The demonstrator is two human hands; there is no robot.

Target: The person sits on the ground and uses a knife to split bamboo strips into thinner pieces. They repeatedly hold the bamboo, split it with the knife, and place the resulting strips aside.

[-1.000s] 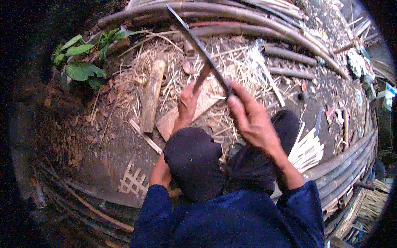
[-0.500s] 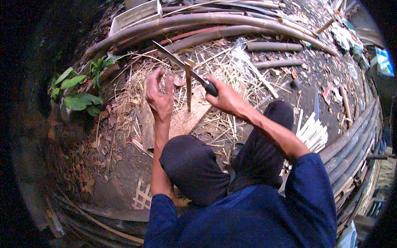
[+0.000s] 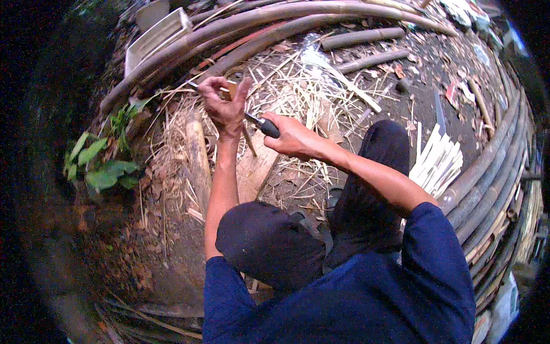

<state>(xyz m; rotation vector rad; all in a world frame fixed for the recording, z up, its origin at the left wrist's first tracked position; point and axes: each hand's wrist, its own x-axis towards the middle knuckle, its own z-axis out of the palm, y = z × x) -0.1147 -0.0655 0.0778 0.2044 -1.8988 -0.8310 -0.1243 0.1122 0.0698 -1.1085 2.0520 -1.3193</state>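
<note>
My right hand (image 3: 289, 137) is closed around the black handle (image 3: 269, 128) of a long-bladed knife. The blade runs up and to the left, and part of it passes out of sight behind my left hand (image 3: 226, 112). That hand is raised by the blade, with thumb and bent fingers apart and a gap between them. A split piece of bamboo (image 3: 250, 142) stands at a tilt over a wooden board (image 3: 259, 172). Its upper part is partly covered by my left hand, and whether the hand touches it does not show clearly.
Pale shavings (image 3: 298, 103) litter the ground ahead. Bamboo poles (image 3: 269, 16) lie across the far side, near a cream crate (image 3: 157, 43). A bundle of pale strips (image 3: 436, 163), a saw blade (image 3: 440, 112) and more poles (image 3: 487, 155) are on the right. Leafy plants (image 3: 103, 166) grow at left.
My left hand has moved up in front of the knife blade and the bamboo piece. My right hand and the knife have shifted left and slightly down. The whole view has tilted a little.
</note>
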